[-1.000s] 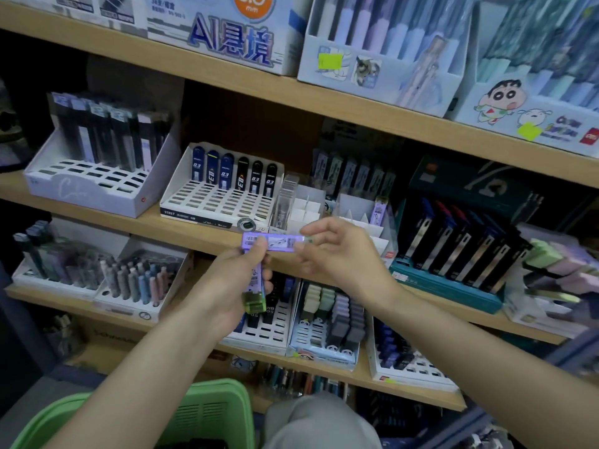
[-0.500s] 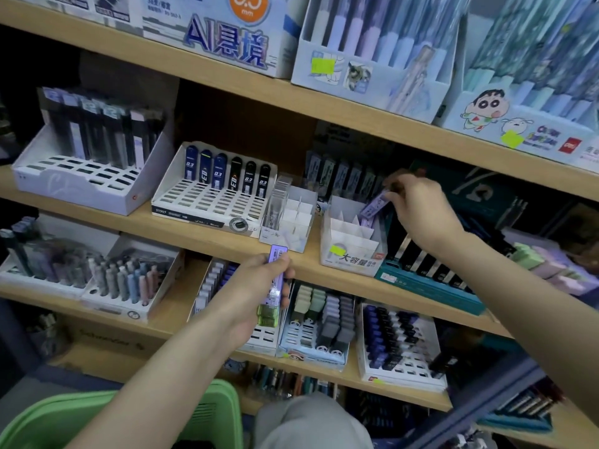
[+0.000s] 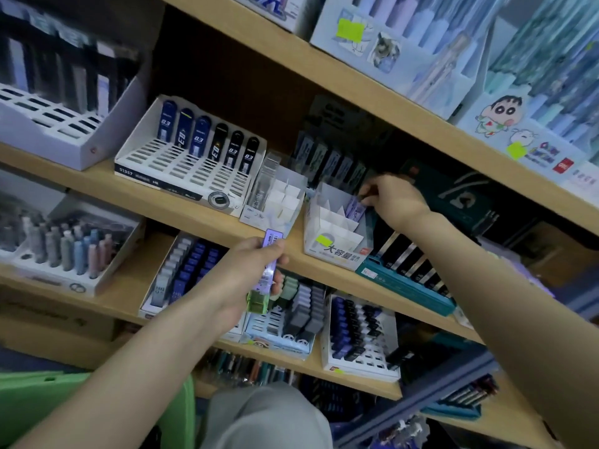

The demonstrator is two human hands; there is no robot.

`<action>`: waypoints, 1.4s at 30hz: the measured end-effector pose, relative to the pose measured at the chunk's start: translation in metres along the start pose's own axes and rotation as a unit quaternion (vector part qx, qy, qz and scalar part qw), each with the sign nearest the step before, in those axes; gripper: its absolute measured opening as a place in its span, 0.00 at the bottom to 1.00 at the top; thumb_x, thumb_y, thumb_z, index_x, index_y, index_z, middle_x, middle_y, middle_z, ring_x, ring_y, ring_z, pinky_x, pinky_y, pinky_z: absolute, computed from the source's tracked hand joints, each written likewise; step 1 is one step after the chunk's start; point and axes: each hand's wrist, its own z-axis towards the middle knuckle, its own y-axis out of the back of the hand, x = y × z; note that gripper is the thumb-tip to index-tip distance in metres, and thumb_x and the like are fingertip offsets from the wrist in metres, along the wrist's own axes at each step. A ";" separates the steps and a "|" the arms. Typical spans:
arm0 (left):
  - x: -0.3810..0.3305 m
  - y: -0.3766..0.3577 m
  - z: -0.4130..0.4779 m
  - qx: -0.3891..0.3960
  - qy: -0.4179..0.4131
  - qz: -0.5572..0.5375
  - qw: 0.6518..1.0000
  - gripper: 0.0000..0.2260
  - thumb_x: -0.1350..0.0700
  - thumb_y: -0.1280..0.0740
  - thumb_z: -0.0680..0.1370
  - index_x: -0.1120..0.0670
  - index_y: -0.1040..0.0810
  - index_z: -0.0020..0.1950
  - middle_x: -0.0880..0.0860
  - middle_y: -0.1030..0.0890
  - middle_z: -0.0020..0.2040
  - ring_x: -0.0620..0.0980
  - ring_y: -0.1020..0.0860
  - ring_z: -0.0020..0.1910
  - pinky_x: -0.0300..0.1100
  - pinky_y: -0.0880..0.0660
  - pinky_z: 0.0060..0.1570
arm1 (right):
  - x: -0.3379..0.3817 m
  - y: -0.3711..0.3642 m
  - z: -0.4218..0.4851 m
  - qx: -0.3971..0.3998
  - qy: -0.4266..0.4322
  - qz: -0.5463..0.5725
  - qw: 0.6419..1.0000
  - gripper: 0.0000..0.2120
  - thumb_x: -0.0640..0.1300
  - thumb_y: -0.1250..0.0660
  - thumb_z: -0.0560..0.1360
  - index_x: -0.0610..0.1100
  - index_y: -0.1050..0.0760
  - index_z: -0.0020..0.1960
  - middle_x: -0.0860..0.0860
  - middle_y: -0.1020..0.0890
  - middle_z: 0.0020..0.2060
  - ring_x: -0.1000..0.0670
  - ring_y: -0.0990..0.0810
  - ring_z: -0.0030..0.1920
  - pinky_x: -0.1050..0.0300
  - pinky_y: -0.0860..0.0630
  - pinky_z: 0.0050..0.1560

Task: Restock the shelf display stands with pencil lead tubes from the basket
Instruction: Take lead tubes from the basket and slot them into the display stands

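One view only — a wide-angle camera worn on the head, close to the wooden shelves (image 3: 201, 217), facing forward and slightly down. It is tilted, so the boards slope down toward the right; the green basket (image 3: 32, 406) fills the lower left corner.

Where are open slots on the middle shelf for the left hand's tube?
Free: front cells of the white divided box, left of the right hand pinching a purple tube; front rows of the slotted white stand below its six tubes. Crowded: teal stand, packed.
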 end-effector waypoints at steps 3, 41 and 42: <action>0.001 0.003 0.004 0.003 -0.003 -0.005 1.000 0.06 0.56 0.38 0.80 0.58 0.25 0.49 0.51 0.24 0.37 0.47 0.29 0.30 0.38 0.29 0.31 | 0.001 -0.001 0.006 -0.014 0.000 -0.044 0.999 0.07 0.40 0.35 0.77 0.44 0.24 0.54 0.46 0.21 0.54 0.45 0.24 0.55 0.56 0.29 0.49; -0.010 -0.028 -0.018 -0.098 -0.027 -0.041 0.994 0.12 0.54 0.48 0.83 0.48 0.27 0.60 0.59 0.22 0.56 0.57 0.23 0.53 0.50 0.26 0.47 | 0.079 -0.036 -0.139 0.106 0.094 0.420 0.896 0.08 0.45 0.26 0.71 0.54 0.25 0.40 0.52 0.19 0.31 0.48 0.17 0.36 0.42 0.20 0.46; -0.010 -0.029 -0.019 -0.091 -0.020 -0.049 0.994 0.12 0.53 0.47 0.83 0.50 0.27 0.61 0.59 0.21 0.54 0.56 0.22 0.52 0.50 0.26 0.48 | 0.078 -0.035 -0.138 0.099 0.094 0.423 0.896 0.08 0.44 0.27 0.71 0.53 0.25 0.39 0.50 0.19 0.32 0.47 0.17 0.36 0.42 0.20 0.46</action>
